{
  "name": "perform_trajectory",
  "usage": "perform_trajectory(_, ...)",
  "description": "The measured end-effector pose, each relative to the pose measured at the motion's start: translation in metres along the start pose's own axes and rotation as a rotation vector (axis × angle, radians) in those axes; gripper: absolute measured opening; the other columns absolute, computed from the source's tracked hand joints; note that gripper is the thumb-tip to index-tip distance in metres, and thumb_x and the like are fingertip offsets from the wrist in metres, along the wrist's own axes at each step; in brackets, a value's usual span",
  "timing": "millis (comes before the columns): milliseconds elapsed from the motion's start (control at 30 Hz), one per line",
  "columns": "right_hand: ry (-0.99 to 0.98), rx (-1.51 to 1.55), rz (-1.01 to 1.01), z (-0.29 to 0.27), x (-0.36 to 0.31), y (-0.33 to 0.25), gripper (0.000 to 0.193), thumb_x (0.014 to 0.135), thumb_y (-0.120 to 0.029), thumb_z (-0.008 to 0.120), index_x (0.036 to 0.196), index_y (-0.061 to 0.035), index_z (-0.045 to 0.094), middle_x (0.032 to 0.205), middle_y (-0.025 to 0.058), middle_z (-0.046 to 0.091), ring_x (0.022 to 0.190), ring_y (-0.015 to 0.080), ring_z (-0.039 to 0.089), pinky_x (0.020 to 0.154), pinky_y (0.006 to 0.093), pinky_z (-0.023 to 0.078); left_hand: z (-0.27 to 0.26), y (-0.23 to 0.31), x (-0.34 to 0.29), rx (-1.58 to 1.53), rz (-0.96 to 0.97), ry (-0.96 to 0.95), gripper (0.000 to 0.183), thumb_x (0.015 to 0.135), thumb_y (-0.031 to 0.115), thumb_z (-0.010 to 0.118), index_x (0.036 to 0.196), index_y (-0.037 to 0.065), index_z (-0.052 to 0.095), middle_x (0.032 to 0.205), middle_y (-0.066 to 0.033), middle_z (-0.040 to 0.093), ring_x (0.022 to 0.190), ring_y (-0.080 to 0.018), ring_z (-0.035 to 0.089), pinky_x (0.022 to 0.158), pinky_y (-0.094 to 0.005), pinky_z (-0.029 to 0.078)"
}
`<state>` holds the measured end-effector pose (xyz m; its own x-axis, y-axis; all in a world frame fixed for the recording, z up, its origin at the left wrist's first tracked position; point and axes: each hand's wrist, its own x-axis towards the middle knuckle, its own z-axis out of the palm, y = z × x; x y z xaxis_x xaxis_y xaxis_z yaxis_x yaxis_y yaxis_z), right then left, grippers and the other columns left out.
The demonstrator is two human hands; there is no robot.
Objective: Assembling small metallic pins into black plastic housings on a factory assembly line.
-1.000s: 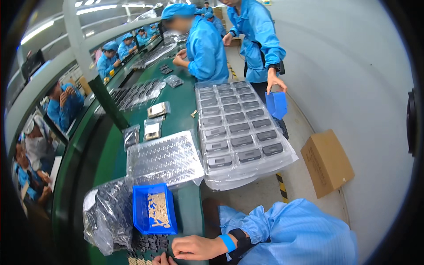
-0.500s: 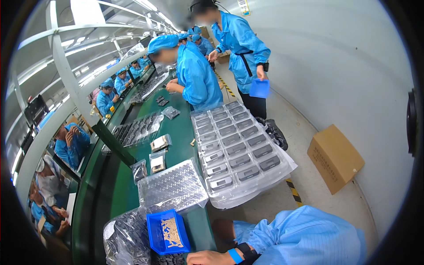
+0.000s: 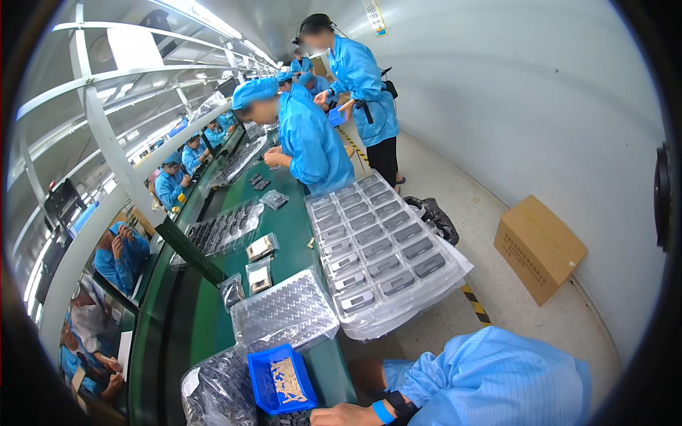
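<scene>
At the lower edge my right hand (image 3: 339, 415) rests by the table, a blue band and a dark watch on its wrist; its fingers are mostly cut off by the frame. Small black parts (image 3: 288, 417) lie just left of it. Beside these stands a blue bin (image 3: 261, 376) holding small beige pieces (image 3: 288, 380). Left of the bin is a clear plastic bag (image 3: 213, 394) full of dark parts. My left hand is out of the picture.
Beyond the bin lie a bubbled clear sheet (image 3: 288, 309) and small bagged packets (image 3: 259, 275). A clear tray (image 3: 383, 248) of grey rectangular parts overhangs the table's right side. A cardboard box (image 3: 540, 248) sits on the floor. Co-workers in blue line the bench (image 3: 312, 149).
The standing person has moved farther off and now has the blue container up by both hands. My view has shifted slightly; my right hand stays beside the bin.
</scene>
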<state>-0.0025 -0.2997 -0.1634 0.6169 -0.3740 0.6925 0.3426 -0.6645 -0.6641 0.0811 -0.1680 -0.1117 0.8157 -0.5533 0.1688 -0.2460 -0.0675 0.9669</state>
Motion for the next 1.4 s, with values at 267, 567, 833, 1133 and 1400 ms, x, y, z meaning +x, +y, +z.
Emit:
perform_trajectory(267,-0.033,-0.056,0.043,0.005,-0.002,-0.002,0.014,0.08,-0.018,0.053,0.077,-0.0036,0.052,0.077,0.0107,0.049,0.066,0.0272,0.052,0.055,0.0347,0.042,-0.014,-0.009,0.004,-0.167,-0.046,-0.097,0.02,0.077,0.006,0.059,0.095,-0.003,0.058,0.09,-0.0124,0.058,0.083,-0.0219,0.054,0.074,-0.0314,0.043)
perform_trajectory(567,-0.018,-0.091,0.026,0.003,-0.003,-0.002,0.012,0.079,-0.017,0.054,0.077,-0.0044,0.053,0.076,0.0099,0.049,0.064,0.0269,0.053,0.054,0.0347,0.043,-0.015,0.002,0.006,-0.278,-0.151,-0.165,0.021,0.077,0.007,0.06,0.096,-0.002,0.057,0.089,-0.0114,0.058,0.082,-0.0205,0.054,0.072,-0.0305,0.044)
perform_trajectory(833,-0.072,-0.111,0.005,0.009,-0.003,-0.005,0.011,0.081,-0.015,0.053,0.078,-0.0044,0.053,0.079,0.0082,0.05,0.068,0.0234,0.054,0.055,0.0324,0.044,-0.017,0.013,-0.003,-0.386,-0.277,-0.13,0.023,0.077,0.008,0.061,0.098,-0.001,0.057,0.088,-0.0105,0.058,0.08,-0.0192,0.055,0.07,-0.0297,0.045)
perform_trajectory(1133,-0.047,-0.22,0.013,-0.005,-0.002,-0.006,0.011,0.066,-0.001,0.062,0.069,-0.0023,0.052,0.07,0.0125,0.051,0.06,0.0274,0.051,0.052,0.0345,0.041,0.006,-0.028,-0.003,-0.391,-0.166,0.261,0.019,0.079,0.01,0.062,0.096,0.002,0.063,0.082,0.0,0.06,0.068,-0.0048,0.051,0.058,-0.016,0.04)
perform_trajectory(1400,-0.104,-0.143,0.063,0.0,0.004,-0.009,0.012,0.066,0.002,0.059,0.072,-0.0016,0.05,0.072,0.0128,0.048,0.063,0.0259,0.049,0.052,0.033,0.038,0.002,-0.032,0.0,-0.321,0.033,0.247,0.018,0.079,0.004,0.06,0.096,0.0,0.061,0.093,-0.0033,0.057,0.079,-0.0071,0.054,0.065,-0.0166,0.043)
